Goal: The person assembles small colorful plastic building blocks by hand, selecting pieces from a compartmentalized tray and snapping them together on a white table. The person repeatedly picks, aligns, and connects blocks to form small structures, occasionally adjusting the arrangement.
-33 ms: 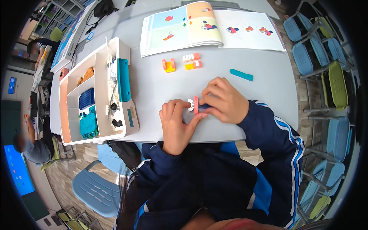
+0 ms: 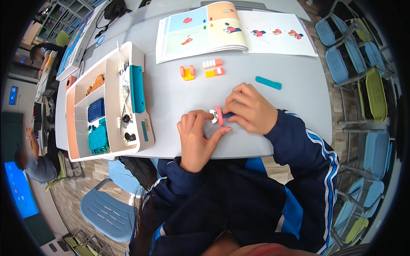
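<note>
Pinching a dark blue piece (image 2: 228, 115) tight between the thumb and bent fingers of the right hand (image 2: 252, 109), and hiding much of it from view! Pressing the index fingertip of the left hand (image 2: 195, 135) against a white curved piece (image 2: 214, 116), while spreading the left thumb well away from that finger; not making out from here whether actually gripping anything on this side. Spotting a slim pink strip (image 2: 219, 115) right between the two sets of fingertips, white to its left, dark blue to its right, all over the gray table (image 2: 171, 100).

Looking just past the left fingers now, and finding an orange-and-yellow brick assembly (image 2: 187, 73), then a white-and-orange brick row (image 2: 212, 63) and a yellow-and-orange brick row (image 2: 215, 72) close beside it. Catching a flat teal strip (image 2: 268, 82) beyond the right knuckles.

Going farther beyond both hands, and seeing an open picture booklet (image 2: 273, 42). Swinging out left of the left fingers, and reaching a white compartment tray (image 2: 136, 54) holding dark blue bricks (image 2: 96, 109) and teal bricks (image 2: 99, 138). Glimpsing a green chair (image 2: 376, 94) far to the right of the right fingers.
</note>
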Available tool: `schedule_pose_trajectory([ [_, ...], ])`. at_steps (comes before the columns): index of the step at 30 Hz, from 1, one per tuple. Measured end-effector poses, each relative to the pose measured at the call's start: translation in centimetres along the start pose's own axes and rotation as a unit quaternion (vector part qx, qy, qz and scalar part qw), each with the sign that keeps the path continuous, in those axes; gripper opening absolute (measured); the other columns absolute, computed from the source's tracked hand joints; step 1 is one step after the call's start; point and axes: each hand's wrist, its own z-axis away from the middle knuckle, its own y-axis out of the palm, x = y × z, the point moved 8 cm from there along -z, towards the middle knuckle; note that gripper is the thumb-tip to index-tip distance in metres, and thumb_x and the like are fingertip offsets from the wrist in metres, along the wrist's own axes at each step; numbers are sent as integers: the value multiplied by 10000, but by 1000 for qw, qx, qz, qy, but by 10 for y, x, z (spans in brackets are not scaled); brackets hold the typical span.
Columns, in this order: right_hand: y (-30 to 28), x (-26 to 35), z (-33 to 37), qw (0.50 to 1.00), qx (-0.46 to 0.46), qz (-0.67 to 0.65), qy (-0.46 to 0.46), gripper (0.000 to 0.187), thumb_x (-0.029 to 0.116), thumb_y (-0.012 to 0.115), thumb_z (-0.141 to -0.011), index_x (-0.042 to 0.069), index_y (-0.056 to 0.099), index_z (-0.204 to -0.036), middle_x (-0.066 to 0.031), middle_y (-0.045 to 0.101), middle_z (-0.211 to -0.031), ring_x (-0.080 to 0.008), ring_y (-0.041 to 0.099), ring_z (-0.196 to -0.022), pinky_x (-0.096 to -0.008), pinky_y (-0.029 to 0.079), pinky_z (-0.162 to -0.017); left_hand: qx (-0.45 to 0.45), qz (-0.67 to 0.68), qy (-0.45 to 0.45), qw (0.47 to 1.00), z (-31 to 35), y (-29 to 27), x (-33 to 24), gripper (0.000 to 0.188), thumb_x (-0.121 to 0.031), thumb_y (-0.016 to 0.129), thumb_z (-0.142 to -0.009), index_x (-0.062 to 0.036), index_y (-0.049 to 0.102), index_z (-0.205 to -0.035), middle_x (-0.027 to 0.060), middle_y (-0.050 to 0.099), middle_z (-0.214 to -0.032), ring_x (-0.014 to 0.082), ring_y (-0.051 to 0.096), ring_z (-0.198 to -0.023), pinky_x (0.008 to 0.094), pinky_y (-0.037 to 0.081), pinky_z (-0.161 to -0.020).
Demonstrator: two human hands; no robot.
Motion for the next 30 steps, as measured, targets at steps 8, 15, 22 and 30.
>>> schedule_pose_trajectory([
  [8,-9,-39,3,999,-27,-2,28,336,-68,739,-739,115,758,-1021,-24,660,-1078,-290,552,-1095,-375,497,-923,26,23,76,997,2,3,-7,369,-174,823,-833,-73,712,-1170,58,648,-1116,237,563,-982,356,379,-908],
  [15,-39,-39,-1,980,-130,-56,140,337,-50,706,-846,97,769,-1142,-78,669,-1090,-266,574,-1042,-352,496,-927,16,77,42,996,3,2,1,302,-96,785,-854,-56,713,-1145,65,685,-1060,243,592,-965,350,389,-915],
  [22,-14,-43,5,991,-31,-53,118,331,-9,741,-830,123,771,-1133,-71,654,-1164,-279,545,-1092,-360,508,-945,18,102,-3,995,3,3,7,347,-84,786,-853,-55,682,-1183,59,686,-1044,223,600,-930,345,399,-908],
  [30,-8,-43,6,996,-20,-23,79,355,-3,739,-822,94,753,-1163,-82,633,-1223,-301,534,-1130,-386,496,-948,18,109,-5,994,2,0,2,399,-68,781,-848,-64,670,-1230,81,667,-1032,225,586,-934,340,408,-912],
])
